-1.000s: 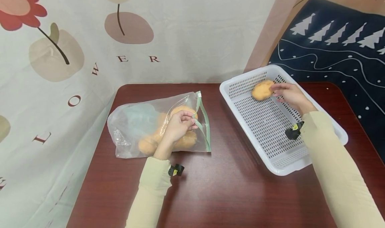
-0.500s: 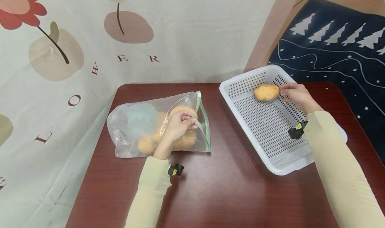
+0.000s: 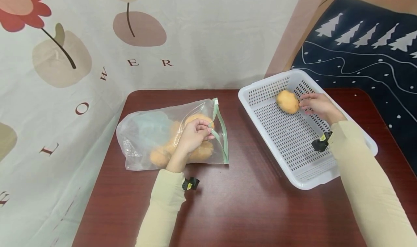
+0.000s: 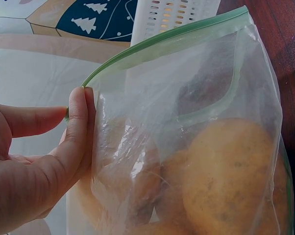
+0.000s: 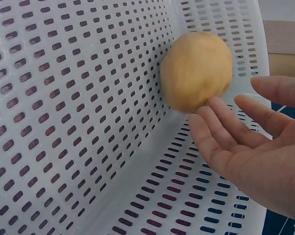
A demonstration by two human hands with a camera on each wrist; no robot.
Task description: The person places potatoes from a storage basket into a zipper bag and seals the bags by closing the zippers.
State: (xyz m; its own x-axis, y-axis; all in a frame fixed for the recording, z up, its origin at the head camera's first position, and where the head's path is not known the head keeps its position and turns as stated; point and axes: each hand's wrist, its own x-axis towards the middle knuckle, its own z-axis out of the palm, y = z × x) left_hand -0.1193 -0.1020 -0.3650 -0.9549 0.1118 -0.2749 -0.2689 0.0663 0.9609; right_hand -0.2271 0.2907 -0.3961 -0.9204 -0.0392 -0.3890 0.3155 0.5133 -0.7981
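My left hand pinches the green-edged mouth of a clear zip bag between thumb and fingers. Inside the bag, several potatoes show through the plastic. On the right, a single potato sits in the far part of a white perforated basket. Beside that potato is my right hand, its fingers loosely extended and the fingertips right at the potato's side. In the right wrist view the potato looks slightly blurred, and nothing is gripped in the palm.
The basket and bag share a dark red wooden table. Behind it hangs a pale flower-print cloth, with a dark blue tree-print cloth at the right. A small black camera is strapped to the left wrist.
The potato in the basket has turned and shifted slightly right. My right hand moved right, then came back a little toward it. My left hand and the bag stayed put.
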